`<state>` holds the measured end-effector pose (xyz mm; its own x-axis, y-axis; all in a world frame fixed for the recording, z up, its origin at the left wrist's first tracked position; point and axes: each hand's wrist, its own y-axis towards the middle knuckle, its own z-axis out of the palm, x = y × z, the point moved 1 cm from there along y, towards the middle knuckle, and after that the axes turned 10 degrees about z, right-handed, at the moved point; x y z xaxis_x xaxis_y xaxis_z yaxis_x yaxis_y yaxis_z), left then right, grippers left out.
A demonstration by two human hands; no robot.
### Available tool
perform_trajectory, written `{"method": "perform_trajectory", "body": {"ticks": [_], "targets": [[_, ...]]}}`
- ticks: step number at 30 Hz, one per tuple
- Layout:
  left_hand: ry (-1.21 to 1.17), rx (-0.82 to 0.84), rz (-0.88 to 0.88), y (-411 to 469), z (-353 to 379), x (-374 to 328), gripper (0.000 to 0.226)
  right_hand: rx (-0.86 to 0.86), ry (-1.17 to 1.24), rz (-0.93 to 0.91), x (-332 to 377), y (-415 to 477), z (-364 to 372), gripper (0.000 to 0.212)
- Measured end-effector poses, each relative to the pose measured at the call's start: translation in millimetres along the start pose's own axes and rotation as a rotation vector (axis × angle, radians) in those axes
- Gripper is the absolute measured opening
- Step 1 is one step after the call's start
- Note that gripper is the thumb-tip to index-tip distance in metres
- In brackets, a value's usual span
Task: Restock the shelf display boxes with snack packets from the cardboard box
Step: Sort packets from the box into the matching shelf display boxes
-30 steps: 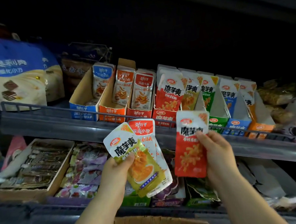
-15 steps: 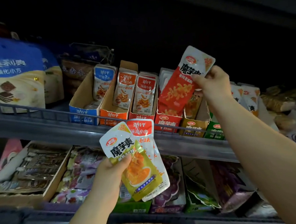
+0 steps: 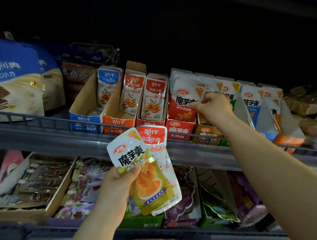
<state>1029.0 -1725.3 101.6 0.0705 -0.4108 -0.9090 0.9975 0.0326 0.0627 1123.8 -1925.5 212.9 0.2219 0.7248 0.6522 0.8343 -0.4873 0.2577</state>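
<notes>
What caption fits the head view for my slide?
Right hand pinches a red packet in the red display box; left hand holds two other packets.

The light is dim and comes from the front; the upper part is nearly black. The yellow packet (image 3: 152,183) shows glare, the right hand (image 3: 213,105) is slightly blurred, and the shelf front (image 3: 44,139) curves near the edges.

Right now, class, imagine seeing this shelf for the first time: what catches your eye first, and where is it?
The left hand, centre foreground, holds up a yellow packet with a red-topped packet behind it. The right hand reaches to the upper shelf, pinching the edge of a red packet that stands in the red display box.
</notes>
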Motion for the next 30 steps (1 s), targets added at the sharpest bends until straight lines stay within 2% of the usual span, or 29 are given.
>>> {"method": "perform_trajectory", "body": {"ticks": [2,7,10,11,14,16,17,19,23,26,30], "targets": [[-0.005,-0.002,0.009,0,0,0,0.013,0.008,-0.006,-0.019,-6,0,1,0.021],[0.006,-0.008,0.031,-1,2,0,0.015,-0.049,0.107,-0.014,-18,-5,6,0.042],[0.008,-0.036,0.035,0,1,1,0.016,-0.118,0.280,-0.065,-15,-29,-2,0.038],[0.003,-0.044,0.035,0,2,2,0.016,-0.065,0.337,-0.096,-13,-43,-5,0.032],[-0.008,-0.044,0.027,0,4,3,0.014,0.249,0.378,-0.199,-9,-91,0,0.016],[0.002,-0.038,0.042,-1,6,3,0.014,0.396,0.369,-0.220,-16,-115,13,0.025],[0.005,-0.040,0.054,-1,7,3,0.014,0.408,0.328,-0.233,-20,-124,21,0.028],[-0.004,-0.054,0.059,-2,8,4,0.015,0.356,0.250,-0.249,-30,-138,33,0.034],[-0.053,-0.070,0.044,-1,10,5,0.017,0.300,0.244,-0.259,-36,-154,47,0.045],[-0.076,-0.061,0.023,-1,11,5,0.014,0.261,0.328,-0.242,-33,-159,53,0.045],[-0.095,-0.076,0.008,-2,10,5,0.013,0.204,0.436,-0.189,-31,-159,57,0.061]]}}
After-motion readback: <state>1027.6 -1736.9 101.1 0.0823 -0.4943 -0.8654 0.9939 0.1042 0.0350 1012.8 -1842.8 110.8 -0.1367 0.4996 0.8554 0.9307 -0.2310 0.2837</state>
